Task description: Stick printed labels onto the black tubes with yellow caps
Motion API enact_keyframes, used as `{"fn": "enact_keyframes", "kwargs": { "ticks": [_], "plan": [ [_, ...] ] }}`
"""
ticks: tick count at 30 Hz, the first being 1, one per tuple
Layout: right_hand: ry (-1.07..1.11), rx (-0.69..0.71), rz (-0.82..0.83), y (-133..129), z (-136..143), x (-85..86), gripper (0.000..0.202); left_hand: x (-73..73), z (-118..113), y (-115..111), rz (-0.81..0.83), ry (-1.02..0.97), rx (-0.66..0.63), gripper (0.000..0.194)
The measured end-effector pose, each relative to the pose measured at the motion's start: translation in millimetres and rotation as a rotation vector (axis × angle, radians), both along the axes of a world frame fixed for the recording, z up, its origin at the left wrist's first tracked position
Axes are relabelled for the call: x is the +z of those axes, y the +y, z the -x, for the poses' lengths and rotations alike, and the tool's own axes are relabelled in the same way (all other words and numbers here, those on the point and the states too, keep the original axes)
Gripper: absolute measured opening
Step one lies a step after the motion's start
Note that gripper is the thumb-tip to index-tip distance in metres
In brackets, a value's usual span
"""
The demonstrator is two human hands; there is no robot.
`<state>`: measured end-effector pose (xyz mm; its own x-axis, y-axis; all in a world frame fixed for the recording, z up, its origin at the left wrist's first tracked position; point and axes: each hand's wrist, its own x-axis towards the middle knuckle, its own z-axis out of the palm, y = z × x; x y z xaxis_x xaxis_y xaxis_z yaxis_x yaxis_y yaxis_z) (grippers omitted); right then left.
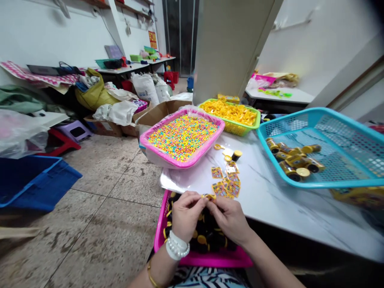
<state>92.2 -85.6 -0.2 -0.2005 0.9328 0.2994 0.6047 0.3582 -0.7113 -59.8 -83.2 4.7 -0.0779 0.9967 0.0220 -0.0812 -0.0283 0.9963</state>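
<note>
My left hand (186,212) and my right hand (229,216) meet over my lap, fingertips pinching a small yellow printed piece (209,196), which looks like a label; the fingers partly hide it. Below them, a pink basket (222,262) holds many small black canisters (207,230) with yellow caps. Just beyond my fingers, several yellow printed labels (233,186) lie on the white marbled table (270,204). Farther back stands one black canister (237,155) with a yellow cap, beside small yellow ring-shaped pieces (219,147).
A pink tray (144,141) of multicoloured little balls overhangs the table's left edge. Behind it, a green basket (256,122) holds yellow plastic pieces. At right, a blue basket (339,185) contains labelled canisters (297,161). A blue bin (45,192) and stools stand on the floor at left.
</note>
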Motion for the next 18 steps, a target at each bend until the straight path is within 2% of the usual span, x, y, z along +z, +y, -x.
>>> {"fn": "enact_keyframes", "kwargs": {
  "ticks": [2, 5, 7, 8, 9, 11, 12, 15, 18],
  "plan": [
    [-0.074, 0.058, 0.006, 4.9, -2.4, 6.9, 0.044, -0.7, 2.7, 2.1, 0.087, -0.078, -0.009, 0.019],
    [-0.193, 0.157, 0.029, 17.1, -10.6, 22.2, 0.044, -0.4, 3.4, 5.3, 0.317, -0.251, -0.058, 0.036],
    [-0.228, 0.178, 0.004, 33.9, -23.0, 35.1, 0.034, 0.6, 2.5, 7.4, 0.406, -0.342, -0.073, 0.044],
    [-0.238, 0.147, -0.04, 46.1, -32.1, 41.5, 0.028, 1.3, 2.0, 8.6, 0.425, -0.374, -0.071, 0.046],
    [-0.256, 0.081, -0.108, 60.9, -43.1, 47.0, 0.032, 2.1, 1.6, 9.8, 0.437, -0.402, -0.069, 0.048],
    [-0.381, -0.116, -0.228, 95.3, -69.3, 53.5, 0.056, 4.1, 1.4, 12.4, 0.472, -0.447, -0.082, 0.053],
    [-0.483, -0.193, -0.221, 112.7, -82.9, 53.8, 0.063, 5.5, 1.7, 13.8, 0.494, -0.465, -0.093, 0.055],
    [-0.61, -0.243, -0.064, 149.5, -116.0, 46.6, 0.044, 10.6, 4.0, 19.5, 0.545, -0.514, -0.135, 0.052],
    [-0.571, -0.276, -0.029, 146.6, -126.2, 41.4, 0.031, 16.2, 6.3, 27.7, 0.564, -0.587, -0.201, 0.04]
  ]
}}
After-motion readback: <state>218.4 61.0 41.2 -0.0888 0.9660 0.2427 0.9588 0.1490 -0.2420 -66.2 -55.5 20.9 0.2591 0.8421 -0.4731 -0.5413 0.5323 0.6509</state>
